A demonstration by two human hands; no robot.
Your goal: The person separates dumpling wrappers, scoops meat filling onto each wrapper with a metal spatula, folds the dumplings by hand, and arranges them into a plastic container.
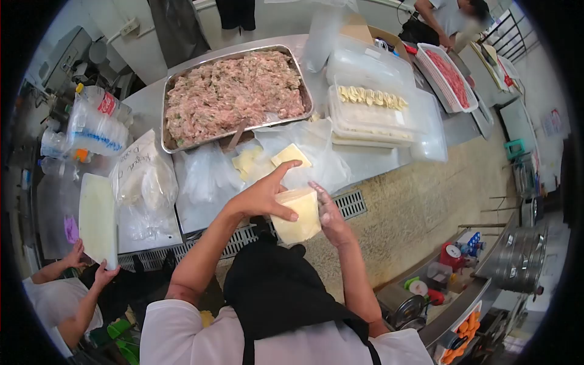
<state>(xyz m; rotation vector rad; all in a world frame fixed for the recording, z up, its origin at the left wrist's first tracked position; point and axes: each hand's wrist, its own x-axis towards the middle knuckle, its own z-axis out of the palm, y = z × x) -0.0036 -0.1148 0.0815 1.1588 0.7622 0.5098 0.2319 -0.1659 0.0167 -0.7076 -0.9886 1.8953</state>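
My left hand point(267, 198) grips a stack of square yellowish dough wrappers point(298, 222), thumb on its face. At the right edge of the stack is my right hand point(330, 216), fingers apart and dusted with flour. Beyond my hands, one more wrapper stack point(292, 156) lies on plastic sheeting point(334, 167), beside some loose wrapper pieces point(246, 163). A large metal tray point(311, 100) of ground meat filling point(234, 91) stands behind them, with a flat utensil point(237, 135) at its front edge. Folded dumplings point(372, 97) sit in a row on a plastic container point(365, 125) to the right.
Plastic bags point(146, 176) and bottles point(100, 100) are on the left. A person at lower left holds a white board point(98, 219). Another person at upper right is near a basket point(426, 61) of red meat. Metal pots point(517, 252) stand at right.
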